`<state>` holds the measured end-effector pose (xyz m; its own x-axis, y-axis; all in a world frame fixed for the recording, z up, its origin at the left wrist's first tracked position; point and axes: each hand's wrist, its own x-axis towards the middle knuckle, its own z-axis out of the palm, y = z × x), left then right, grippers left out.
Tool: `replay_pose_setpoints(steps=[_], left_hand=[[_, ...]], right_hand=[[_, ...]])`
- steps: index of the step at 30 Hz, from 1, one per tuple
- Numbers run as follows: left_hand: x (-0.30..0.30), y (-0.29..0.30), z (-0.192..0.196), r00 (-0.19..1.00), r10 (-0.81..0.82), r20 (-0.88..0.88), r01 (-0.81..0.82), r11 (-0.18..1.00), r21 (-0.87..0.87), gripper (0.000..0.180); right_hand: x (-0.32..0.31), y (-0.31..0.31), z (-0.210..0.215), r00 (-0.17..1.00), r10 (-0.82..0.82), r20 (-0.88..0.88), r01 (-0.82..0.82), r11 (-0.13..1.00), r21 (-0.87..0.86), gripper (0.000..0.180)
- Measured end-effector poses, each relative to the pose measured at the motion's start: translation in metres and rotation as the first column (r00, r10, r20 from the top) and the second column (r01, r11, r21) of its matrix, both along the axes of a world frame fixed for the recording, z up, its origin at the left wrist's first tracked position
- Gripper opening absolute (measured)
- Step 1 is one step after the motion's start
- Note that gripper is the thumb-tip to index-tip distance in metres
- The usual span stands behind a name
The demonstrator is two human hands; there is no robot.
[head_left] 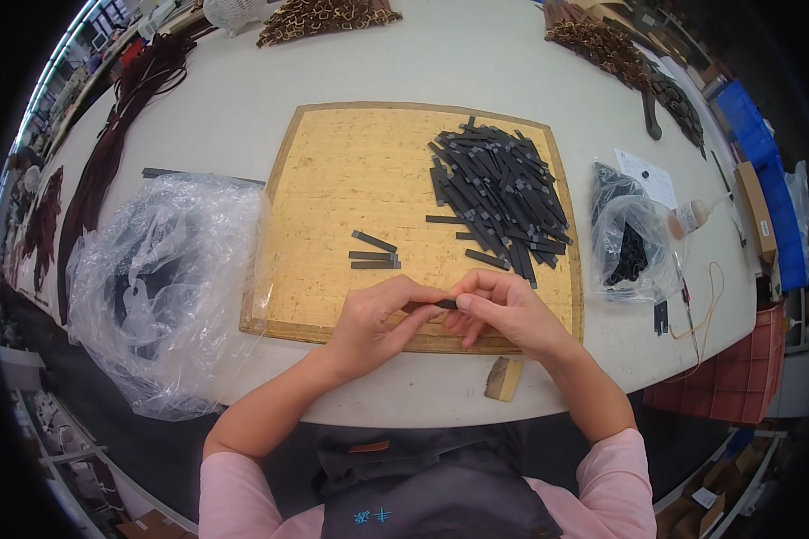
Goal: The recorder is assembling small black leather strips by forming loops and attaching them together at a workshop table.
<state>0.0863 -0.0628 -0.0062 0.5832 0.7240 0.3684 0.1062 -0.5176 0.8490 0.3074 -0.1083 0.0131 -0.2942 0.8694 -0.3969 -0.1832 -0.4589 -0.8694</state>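
Over the near edge of a tan board (324, 198), a short black strip (447, 304) is pinched between my two hands. My left hand (382, 319) grips its left part with thumb and forefinger. The thumb and fingers of my right hand (503, 310) close on its other end. Most of the strip is hidden by the fingertips. Beyond my left hand lie three similar strips (374, 242) with greyish ends. A large heap of black strips (499, 184) covers the board's right side.
A clear plastic bag (171, 296) with dark contents sits left of the board. Right of it are a smaller bag of black pieces (629, 242), a bottle (692, 216) and a cord (706, 310). A yellowish block (504, 379) lies near the table's front edge. Dark straps (108, 153) lie far left.
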Motion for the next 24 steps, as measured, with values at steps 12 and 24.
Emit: replay_pose_setpoints(steps=[12, 24], left_hand=[[0.003, -0.009, -0.001, 0.998, 0.025, 0.066, -0.028, 0.998, 0.054, 0.019], [0.008, -0.013, 0.003, 0.993, 0.082, -0.086, -0.070, 0.988, 0.141, 0.020]], right_hand=[[-0.018, -0.025, 0.003, 0.731, -0.463, 0.501, -0.183, 0.575, 0.798, 0.024], [-0.021, -0.026, -0.004, 0.774, -0.395, 0.495, -0.107, 0.689, 0.717, 0.020]])
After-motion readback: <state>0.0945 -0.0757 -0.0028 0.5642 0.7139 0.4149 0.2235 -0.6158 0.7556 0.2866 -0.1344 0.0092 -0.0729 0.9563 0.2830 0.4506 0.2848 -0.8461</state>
